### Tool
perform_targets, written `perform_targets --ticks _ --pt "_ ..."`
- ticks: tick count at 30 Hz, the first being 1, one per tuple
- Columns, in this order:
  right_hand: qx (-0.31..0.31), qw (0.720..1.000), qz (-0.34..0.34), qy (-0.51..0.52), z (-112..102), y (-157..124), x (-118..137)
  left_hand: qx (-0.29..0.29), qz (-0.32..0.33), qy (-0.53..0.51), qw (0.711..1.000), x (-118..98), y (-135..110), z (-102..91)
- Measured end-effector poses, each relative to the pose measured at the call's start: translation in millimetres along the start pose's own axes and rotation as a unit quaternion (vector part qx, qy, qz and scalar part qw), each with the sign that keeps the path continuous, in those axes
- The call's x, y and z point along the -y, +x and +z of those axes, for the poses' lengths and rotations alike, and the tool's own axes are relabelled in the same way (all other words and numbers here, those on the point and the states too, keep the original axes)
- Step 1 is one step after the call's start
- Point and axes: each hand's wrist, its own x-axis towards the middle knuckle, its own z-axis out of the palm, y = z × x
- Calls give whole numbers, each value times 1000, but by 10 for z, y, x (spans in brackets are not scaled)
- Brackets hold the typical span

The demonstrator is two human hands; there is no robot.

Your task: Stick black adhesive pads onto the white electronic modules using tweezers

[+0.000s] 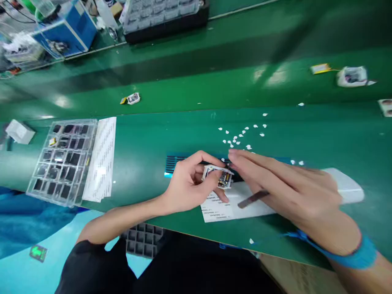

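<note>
A small white device housing [226,179] with a circuit board inside is held between the thumb and fingers of my left hand [190,183]. My right hand [284,188] is closed, its fingertips at the housing's upper right edge. From under its palm sticks out a flat dark metal tool [252,199], perhaps tweezers; most of it is hidden. Below both hands lies a white printed sheet [214,210]. A blue slotted strip [173,163] is partly covered by my hands. Small white teardrop-shaped pieces [235,138] are scattered beyond my fingers.
At left lie a clear compartment tray [65,159] of dark parts and printed white sheets [101,159]. Farther back are a small housing [133,98] and another housing [352,76] wired to a yellow battery [320,68]. A blue box [65,30] and black tray [165,30] stand behind.
</note>
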Motion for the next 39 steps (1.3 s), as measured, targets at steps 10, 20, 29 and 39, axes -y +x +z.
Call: perform_targets --ticks 10,20,29,39 --pt "-6 999 -40 24 -49 29 -19 -34 9 44 998 62 -33 10" --pt "0 997 -52 -63 22 112 165 -82 105 169 977 78 -82 102" --pt "7 926 226 303 23 157 214 -51 147 156 975 121 -104 80" --pt "20 836 364 410 -33 273 151 -27 228 275 934 -22 -92 -1"
